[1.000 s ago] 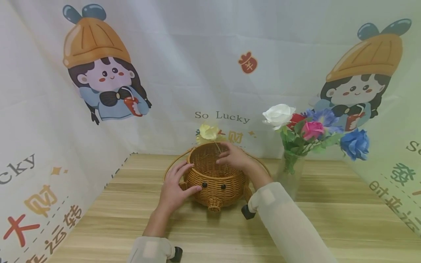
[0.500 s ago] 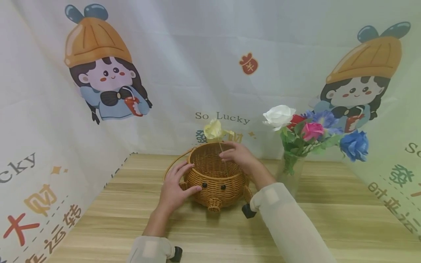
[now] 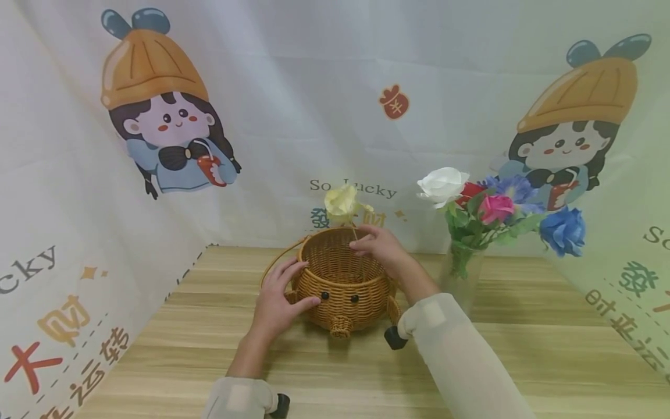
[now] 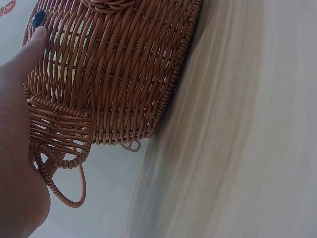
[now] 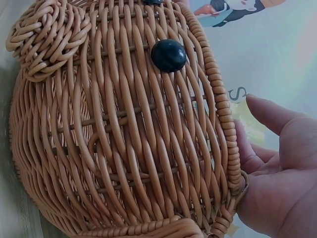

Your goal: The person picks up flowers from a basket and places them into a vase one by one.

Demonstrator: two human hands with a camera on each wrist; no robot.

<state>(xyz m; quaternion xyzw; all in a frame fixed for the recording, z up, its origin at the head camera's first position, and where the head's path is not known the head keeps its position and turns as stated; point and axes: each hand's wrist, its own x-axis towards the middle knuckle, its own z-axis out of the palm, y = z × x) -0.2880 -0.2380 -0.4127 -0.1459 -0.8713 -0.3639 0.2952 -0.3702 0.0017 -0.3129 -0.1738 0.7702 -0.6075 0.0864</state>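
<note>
A brown wicker basket [image 3: 342,305] with black bead eyes and a woven snout stands on the wooden table. My left hand [image 3: 280,297] holds its left side, fingers at the rim and thumb on the front beside an eye. In the left wrist view, the thumb [image 4: 33,49] lies against the weave. Over the basket's opening, my right hand [image 3: 382,250] has thumb and fingers about the thin stem of a pale yellow flower [image 3: 340,201]. The bloom stands above the back rim; the stem slants down inside. The right wrist view shows the hand [image 5: 277,163] at the rim, fingertips partly hidden.
A clear vase [image 3: 463,279] with green stems stands right of the basket, close to the right forearm. It holds a white rose [image 3: 444,186], a pink rose [image 3: 496,208], a blue rose [image 3: 564,231] and other blooms. Printed cloth [image 3: 314,116] hangs behind the table.
The yellow flower has shifted right and slightly up, and its stem now reaches deeper into the basket. The right hand has moved slightly right; the left hand and basket stay put.
</note>
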